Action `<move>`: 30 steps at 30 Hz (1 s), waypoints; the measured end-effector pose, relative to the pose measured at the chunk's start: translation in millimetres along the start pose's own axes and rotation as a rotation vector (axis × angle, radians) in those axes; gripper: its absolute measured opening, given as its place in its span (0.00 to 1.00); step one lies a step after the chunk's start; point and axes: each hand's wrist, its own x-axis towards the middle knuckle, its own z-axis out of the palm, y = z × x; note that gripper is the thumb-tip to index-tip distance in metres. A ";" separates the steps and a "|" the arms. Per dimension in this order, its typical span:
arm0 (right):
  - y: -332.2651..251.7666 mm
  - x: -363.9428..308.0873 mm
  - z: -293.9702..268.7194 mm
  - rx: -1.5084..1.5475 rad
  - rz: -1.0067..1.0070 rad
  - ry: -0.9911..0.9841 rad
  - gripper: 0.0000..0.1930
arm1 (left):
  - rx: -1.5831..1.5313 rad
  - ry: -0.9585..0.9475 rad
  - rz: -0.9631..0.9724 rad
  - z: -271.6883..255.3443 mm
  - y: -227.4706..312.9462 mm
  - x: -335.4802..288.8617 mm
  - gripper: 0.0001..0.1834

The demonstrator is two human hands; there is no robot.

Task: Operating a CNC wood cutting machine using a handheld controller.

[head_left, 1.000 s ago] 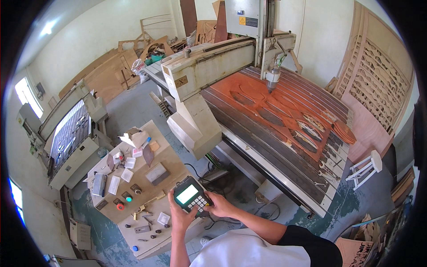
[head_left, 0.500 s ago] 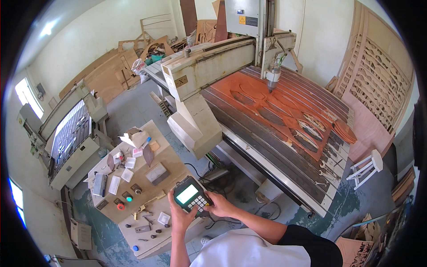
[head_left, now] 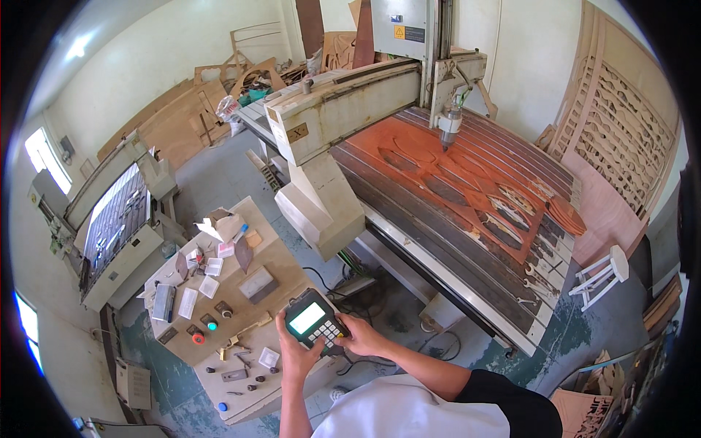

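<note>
A dark handheld controller (head_left: 312,298) with a lit screen and a keypad is held in front of me by both hands. My left hand (head_left: 296,356) wraps its left and lower side, with the thumb over the lower keys. On the right side, my right hand (head_left: 359,337) grips the controller, its thumb at the keypad. Ahead stands a large CNC router, its spindle (head_left: 448,131) pointing down over a reddish-brown board (head_left: 409,157) with leaf-shaped cutouts. Whether the bit touches the board is too small to tell.
A cabinet-like table (head_left: 292,292) on the left carries a red button (head_left: 198,339), a green button (head_left: 212,326), small boxes and tools. Several wrenches (head_left: 537,281) lie at the router bed's near right corner. A white stool (head_left: 602,274) stands at right; cables run along the floor.
The spindle appears very slightly shifted to the right over the board. Both hands keep the same grip on the controller.
</note>
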 end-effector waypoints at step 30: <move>3.8 0.0 1.7 0.004 0.017 -0.007 0.33 | -0.137 0.016 -0.079 -1.5 18.6 2.0 0.51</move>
